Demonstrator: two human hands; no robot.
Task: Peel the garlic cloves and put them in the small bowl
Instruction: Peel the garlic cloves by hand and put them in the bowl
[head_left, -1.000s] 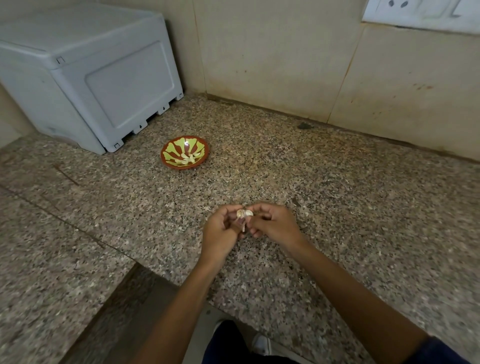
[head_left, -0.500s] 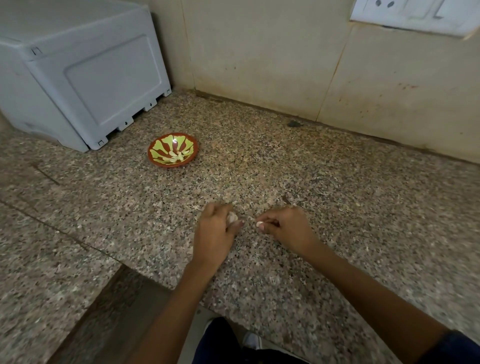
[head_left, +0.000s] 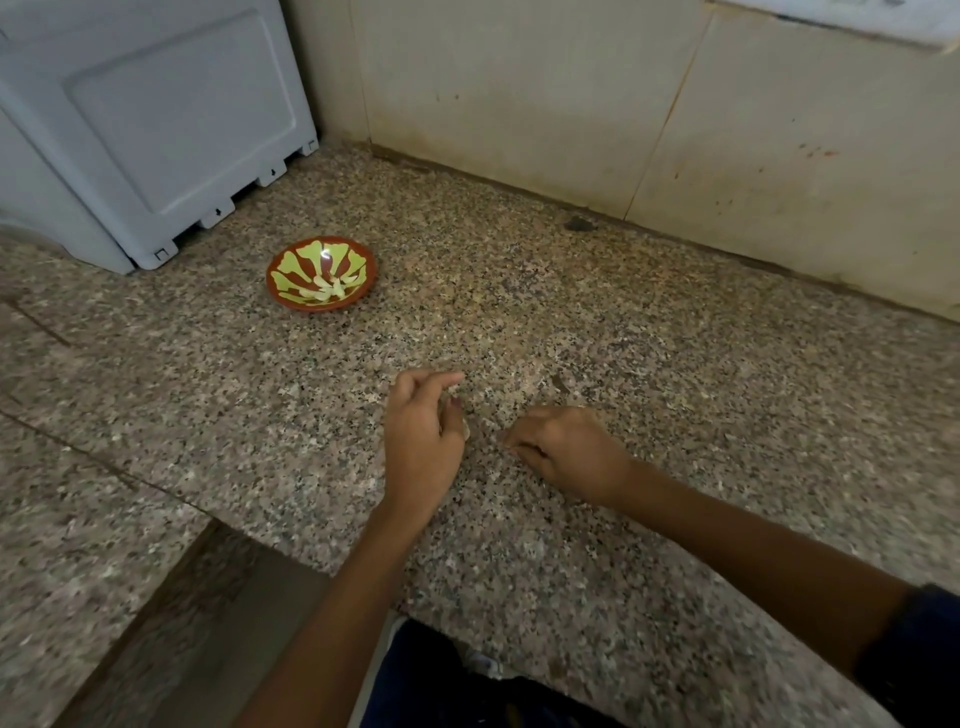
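Red-and-yellow small bowl (head_left: 291, 291) holds several peeled garlic cloves (head_left: 330, 288).

Both hands are hovering low over the speckled granite counter (head_left: 675, 364), near each other but apart. Left hand (head_left: 423, 436) is curling its fingers around a pale garlic clove (head_left: 464, 429), mostly hidden, only an edge peeking out by the thumb. Right hand (head_left: 566, 452) is pinching its fingertips together; can't tell what's between them. Small red bowl with yellow-green pattern (head_left: 321, 274) is sitting well back-left, peeled cloves (head_left: 330, 291) lying inside. Grey plastic box (head_left: 156, 119) is standing in the corner behind it, against the beige tiled wall (head_left: 519, 104).
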